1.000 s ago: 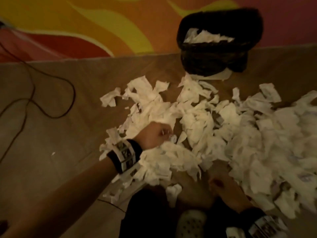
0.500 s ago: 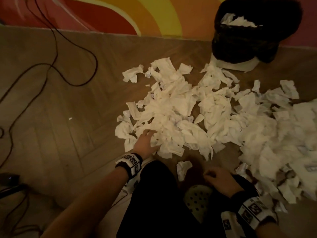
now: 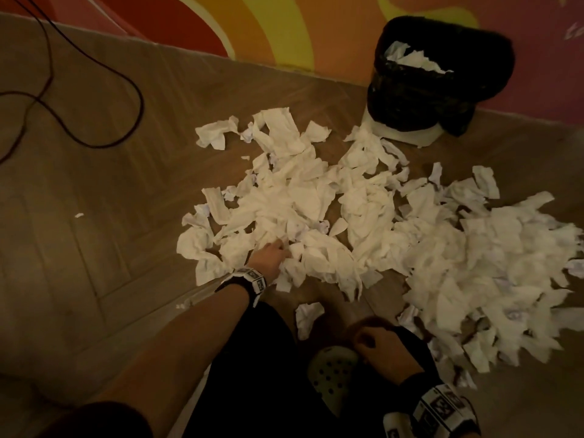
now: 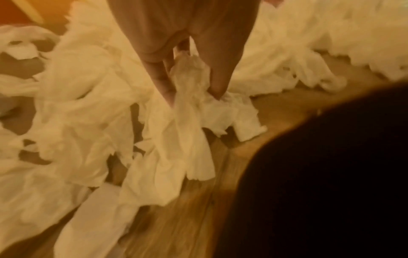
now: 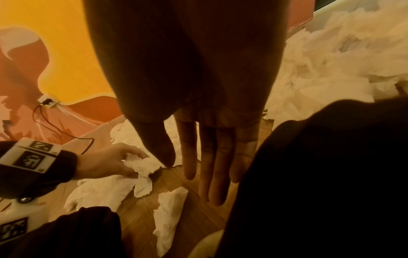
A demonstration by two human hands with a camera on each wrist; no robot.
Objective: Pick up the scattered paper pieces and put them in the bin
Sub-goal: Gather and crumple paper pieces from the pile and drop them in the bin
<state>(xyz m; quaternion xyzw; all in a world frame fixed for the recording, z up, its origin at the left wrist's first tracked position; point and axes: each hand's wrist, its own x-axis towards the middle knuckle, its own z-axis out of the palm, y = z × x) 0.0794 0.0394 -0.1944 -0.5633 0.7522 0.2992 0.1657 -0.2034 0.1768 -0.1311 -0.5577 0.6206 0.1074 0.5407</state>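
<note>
A wide heap of torn white paper pieces covers the wooden floor. My left hand reaches into the heap's near left edge and pinches a crumpled paper piece between thumb and fingers; the right wrist view shows the same pinch. My right hand hangs over my right knee with straight, relaxed fingers, holding nothing. The bin, lined with a black bag and holding some paper, stands at the far right against the wall.
A dark cable loops across the floor at the far left. My knees in dark clothing and a pale perforated shoe are at the bottom. A single paper piece lies near the shoe. The painted wall borders the floor.
My left hand has drawn back from the middle of the heap to its near left edge and now pinches a piece. The head view has swung left and down. The right hand stays by the knee.
</note>
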